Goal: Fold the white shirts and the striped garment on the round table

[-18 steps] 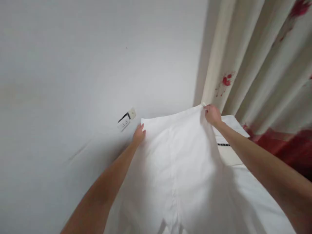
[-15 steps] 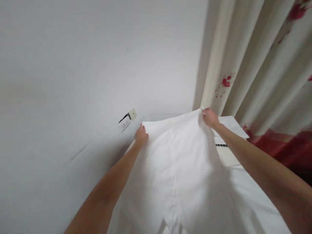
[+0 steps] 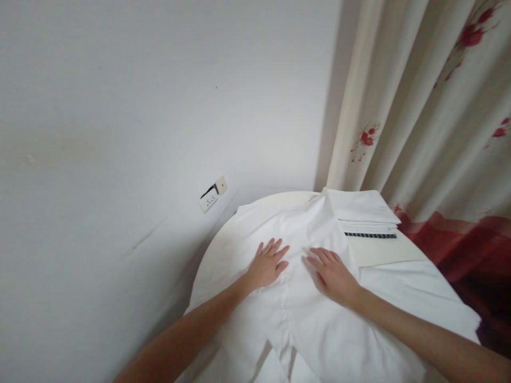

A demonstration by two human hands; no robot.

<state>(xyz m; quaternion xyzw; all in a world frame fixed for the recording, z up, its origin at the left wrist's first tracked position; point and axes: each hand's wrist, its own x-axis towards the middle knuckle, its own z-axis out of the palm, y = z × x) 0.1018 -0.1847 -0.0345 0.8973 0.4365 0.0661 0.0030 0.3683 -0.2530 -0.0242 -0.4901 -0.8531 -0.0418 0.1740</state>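
Observation:
A white shirt (image 3: 263,314) lies spread over a round white table, its collar (image 3: 271,367) toward me and its front seam running up the middle. My left hand (image 3: 268,265) rests flat on the cloth left of that seam, fingers spread. On the other side, my right hand (image 3: 333,274) lies palm down with its fingers stretched out, touching the cloth. Neither hand holds anything. The shirt's far edge is slightly wrinkled, and one part reaches toward a stack of folded white cloth (image 3: 363,206).
Bare rim of the white table (image 3: 205,266) shows at the left, near the wall (image 3: 120,106). A double socket (image 3: 209,199) is on that wall. Behind the folded stack, with its black-and-white strip (image 3: 371,235), hangs a floral curtain (image 3: 383,106) with a red lower band.
Both hands have let go of the shirt's raised far edge and come nearer to me and closer together, onto the cloth. The shirt has dropped onto the table, uncovering the folded stack.

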